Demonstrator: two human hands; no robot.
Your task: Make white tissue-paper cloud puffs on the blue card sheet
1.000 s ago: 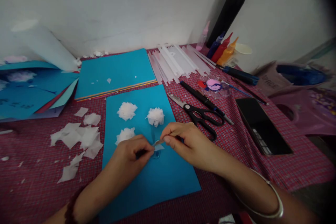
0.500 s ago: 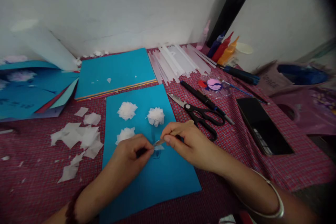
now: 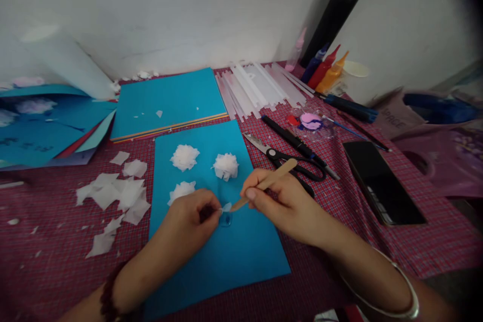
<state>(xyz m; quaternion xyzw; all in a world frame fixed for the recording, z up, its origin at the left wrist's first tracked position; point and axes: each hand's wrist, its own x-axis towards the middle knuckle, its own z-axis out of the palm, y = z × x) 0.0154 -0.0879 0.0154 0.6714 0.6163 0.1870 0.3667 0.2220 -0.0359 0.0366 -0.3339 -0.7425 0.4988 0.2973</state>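
Note:
My left hand (image 3: 196, 214) pinches a small piece of white tissue paper (image 3: 226, 207) over a blue sheet (image 3: 226, 266). A flat wooden craft stick (image 3: 277, 175) is gripped in my right hand (image 3: 277, 204), its lower tip right beside the tissue. Just below the tissue, a clear wet blob (image 3: 225, 220) glistens on the blue sheet. White ruffled paper puffs sit on that sheet: one at upper left (image 3: 184, 157), one at upper right (image 3: 225, 166), and a third (image 3: 181, 191) partly behind my left hand.
Loose white tissue pieces (image 3: 113, 191) lie left of the sheet. To the right are black-handled scissors (image 3: 271, 152), a black pen-like tool (image 3: 290, 136), a paint palette (image 3: 311, 122) and a phone (image 3: 381, 181). Behind stand stacked coloured sheets (image 3: 169, 100), translucent sticks (image 3: 256, 88) and paint bottles (image 3: 324, 73).
My right hand has moved slightly right and turned the craft stick, so more of it shows and its tip is apart from my left fingers. My left hand still pinches the tissue.

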